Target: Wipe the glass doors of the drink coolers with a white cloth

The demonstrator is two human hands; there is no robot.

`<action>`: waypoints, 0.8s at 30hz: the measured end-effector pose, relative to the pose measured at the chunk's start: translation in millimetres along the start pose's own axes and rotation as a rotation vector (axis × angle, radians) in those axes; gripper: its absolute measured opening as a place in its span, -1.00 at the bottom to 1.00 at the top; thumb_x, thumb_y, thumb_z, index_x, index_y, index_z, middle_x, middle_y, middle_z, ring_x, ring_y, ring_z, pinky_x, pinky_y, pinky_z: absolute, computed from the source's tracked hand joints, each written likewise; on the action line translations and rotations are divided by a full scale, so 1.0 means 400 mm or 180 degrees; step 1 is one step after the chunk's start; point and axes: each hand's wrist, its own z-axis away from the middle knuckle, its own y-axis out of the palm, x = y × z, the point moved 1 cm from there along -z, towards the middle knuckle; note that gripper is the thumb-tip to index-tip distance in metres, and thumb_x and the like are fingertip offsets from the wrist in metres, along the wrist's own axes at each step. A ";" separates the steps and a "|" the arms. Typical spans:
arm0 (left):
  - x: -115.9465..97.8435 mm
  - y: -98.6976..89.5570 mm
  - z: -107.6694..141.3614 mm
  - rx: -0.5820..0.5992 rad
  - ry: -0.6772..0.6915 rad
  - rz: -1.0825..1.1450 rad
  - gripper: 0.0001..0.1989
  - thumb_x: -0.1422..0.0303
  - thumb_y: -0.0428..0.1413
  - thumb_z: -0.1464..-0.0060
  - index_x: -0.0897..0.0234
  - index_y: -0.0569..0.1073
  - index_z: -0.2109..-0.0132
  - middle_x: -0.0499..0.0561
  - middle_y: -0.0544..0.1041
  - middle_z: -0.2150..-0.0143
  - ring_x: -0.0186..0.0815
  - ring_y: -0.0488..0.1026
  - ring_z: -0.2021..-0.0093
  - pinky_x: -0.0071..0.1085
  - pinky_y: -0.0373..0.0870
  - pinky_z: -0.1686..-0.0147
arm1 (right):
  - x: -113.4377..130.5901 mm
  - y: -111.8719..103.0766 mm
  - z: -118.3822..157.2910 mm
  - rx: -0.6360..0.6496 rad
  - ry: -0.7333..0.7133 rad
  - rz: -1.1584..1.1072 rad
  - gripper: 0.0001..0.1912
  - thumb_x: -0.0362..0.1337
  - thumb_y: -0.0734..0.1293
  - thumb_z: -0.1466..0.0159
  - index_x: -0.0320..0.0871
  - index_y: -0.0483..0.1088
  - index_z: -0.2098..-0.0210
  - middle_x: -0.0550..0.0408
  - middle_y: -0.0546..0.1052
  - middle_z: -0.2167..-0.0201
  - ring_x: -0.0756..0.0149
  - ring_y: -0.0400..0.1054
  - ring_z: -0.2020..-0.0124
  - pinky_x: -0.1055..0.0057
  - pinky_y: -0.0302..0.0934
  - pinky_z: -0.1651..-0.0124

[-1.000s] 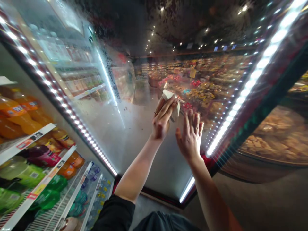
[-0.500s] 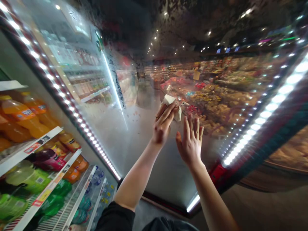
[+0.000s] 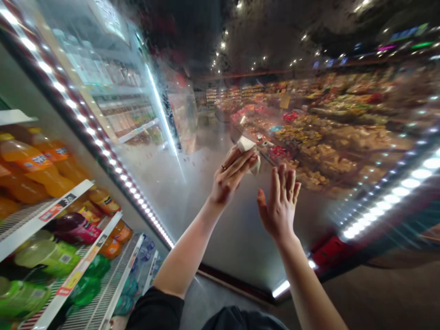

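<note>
My left hand (image 3: 227,178) presses a crumpled white wiping cloth (image 3: 246,144) against the misted glass door (image 3: 192,211). Its fingers lie over the cloth, with white folds showing above and to the right of them; a ring is on one finger. To its right and a little lower, my right hand (image 3: 280,206) is held up with fingers stretched and the thumb apart. The palm faces the glass and appears to rest on it, with nothing held. Mist and droplets cover parts of the pane.
Open cooler shelves (image 3: 80,261) with soft drink bottles (image 3: 30,153) and price labels stand at the left. A bright LED strip (image 3: 388,201) runs along the door's right side, another (image 3: 103,146) at the left. Through the glass, heaped produce displays (image 3: 330,146) show.
The view has shifted slightly, and the door's right light strip sits farther right. My right hand is farther right in view; my left hand still presses the cloth, which has shifted slightly right.
</note>
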 end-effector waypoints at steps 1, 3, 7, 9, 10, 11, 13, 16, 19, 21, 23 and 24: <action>0.002 -0.009 0.010 0.0194 0.0094 0.0020 -0.35 0.57 0.00 -0.47 0.10 0.20 -0.59 0.06 0.56 -0.40 -0.25 0.38 -0.50 -0.27 0.27 -0.55 | 0.003 0.001 0.002 -0.0004 -0.0002 0.0007 -0.14 -0.19 0.19 -0.54 -0.03 -0.35 -0.67 -0.21 0.01 -0.65 -0.12 -0.14 -0.65 -0.30 -0.09 -0.58; 0.013 -0.034 0.035 0.0487 0.0271 0.0065 -0.39 0.54 0.00 -0.49 0.16 0.22 -0.58 0.06 0.61 -0.36 -0.27 0.40 -0.49 -0.29 0.30 -0.53 | 0.009 0.002 0.007 0.0000 -0.0020 0.0016 -0.13 -0.18 0.18 -0.55 -0.03 -0.37 -0.67 -0.20 0.01 -0.65 -0.12 -0.14 -0.66 -0.30 -0.08 -0.58; 0.042 -0.061 0.054 0.0263 0.0154 0.0083 -0.45 0.54 0.00 -0.49 0.15 0.33 -0.52 0.06 0.65 -0.31 -0.26 0.47 -0.44 -0.25 0.35 -0.52 | 0.023 0.006 0.011 -0.0014 -0.0086 -0.0022 -0.13 -0.20 0.19 -0.55 0.01 -0.40 -0.67 -0.16 -0.01 -0.66 -0.08 -0.18 -0.66 -0.27 -0.05 -0.58; 0.046 -0.049 0.040 -0.0225 -0.0281 -0.0013 -0.44 0.56 -0.01 -0.49 0.09 0.34 -0.52 0.08 0.61 -0.35 -0.21 0.44 -0.46 -0.17 0.34 -0.53 | 0.036 0.011 0.009 0.0008 -0.0089 -0.0034 -0.12 -0.20 0.20 -0.55 0.01 -0.41 -0.66 -0.15 -0.03 -0.66 -0.08 -0.19 -0.67 -0.26 -0.05 -0.58; 0.044 -0.039 0.031 -0.0446 -0.0502 -0.0065 -0.42 0.56 -0.01 -0.49 0.07 0.33 -0.52 0.08 0.59 -0.38 -0.19 0.41 -0.48 -0.13 0.32 -0.54 | 0.044 0.015 0.007 0.0023 -0.0084 -0.0037 -0.12 -0.20 0.20 -0.55 0.01 -0.41 -0.66 -0.15 -0.04 -0.66 -0.08 -0.19 -0.67 -0.25 -0.06 -0.58; 0.041 -0.030 0.025 -0.0576 -0.0633 -0.0096 -0.41 0.56 -0.02 -0.49 0.05 0.31 -0.54 0.09 0.56 -0.40 -0.18 0.38 -0.50 -0.11 0.31 -0.55 | 0.052 0.019 0.005 0.0033 -0.0081 -0.0040 -0.12 -0.20 0.20 -0.55 0.01 -0.41 -0.66 -0.15 -0.04 -0.66 -0.07 -0.19 -0.67 -0.24 -0.06 -0.58; 0.038 -0.019 0.023 -0.0490 -0.0553 -0.0033 -0.37 0.57 -0.04 -0.49 0.04 0.24 -0.57 0.09 0.54 -0.42 -0.18 0.35 -0.51 -0.11 0.30 -0.55 | 0.068 0.028 0.001 0.0044 -0.0085 -0.0039 -0.13 -0.19 0.18 -0.56 0.00 -0.42 -0.66 -0.16 -0.03 -0.66 -0.07 -0.16 -0.66 -0.23 -0.05 -0.58; 0.061 -0.045 0.058 0.0134 -0.0022 0.0142 -0.33 0.60 -0.04 -0.48 0.02 0.19 -0.59 0.05 0.56 -0.40 -0.23 0.38 -0.50 -0.16 0.34 -0.53 | 0.087 0.042 -0.003 0.0100 -0.0076 -0.0008 -0.15 -0.16 0.16 -0.57 -0.01 -0.42 -0.67 -0.17 -0.04 -0.66 -0.09 -0.12 -0.66 -0.23 -0.05 -0.58; 0.114 -0.098 0.107 0.0573 0.0274 0.0176 -0.35 0.58 0.00 -0.47 0.03 0.22 -0.57 0.03 0.60 -0.36 -0.25 0.42 -0.47 -0.19 0.37 -0.51 | 0.104 0.054 -0.001 0.0138 -0.0078 0.0014 -0.16 -0.16 0.14 -0.57 -0.02 -0.42 -0.67 -0.18 -0.05 -0.66 -0.07 -0.10 -0.65 -0.21 -0.04 -0.58; 0.143 -0.122 0.121 0.0378 0.0242 0.0183 -0.36 0.59 0.04 -0.46 0.05 0.27 -0.55 0.05 0.64 -0.33 -0.25 0.44 -0.46 -0.20 0.39 -0.49 | 0.118 0.063 0.002 0.0110 -0.0129 0.0003 -0.15 -0.17 0.15 -0.57 -0.01 -0.42 -0.67 -0.18 -0.03 -0.66 -0.04 -0.10 -0.65 -0.18 -0.02 -0.58; 0.152 -0.124 0.115 -0.0129 -0.0026 0.0163 -0.37 0.62 0.05 -0.44 0.04 0.33 -0.52 0.05 0.65 -0.31 -0.24 0.45 -0.46 -0.20 0.42 -0.47 | 0.135 0.073 0.004 0.0077 -0.0181 -0.0025 -0.15 -0.18 0.15 -0.57 0.00 -0.42 -0.66 -0.16 -0.02 -0.66 -0.02 -0.11 -0.66 -0.15 -0.01 -0.58; 0.149 -0.119 0.107 -0.0382 -0.0207 0.0147 -0.36 0.64 0.03 -0.44 0.03 0.35 -0.51 0.06 0.65 -0.31 -0.23 0.43 -0.47 -0.19 0.43 -0.47 | 0.145 0.079 0.005 0.0065 -0.0200 -0.0042 -0.15 -0.19 0.15 -0.57 0.01 -0.43 -0.66 -0.16 -0.02 -0.66 -0.01 -0.11 -0.65 -0.14 -0.01 -0.58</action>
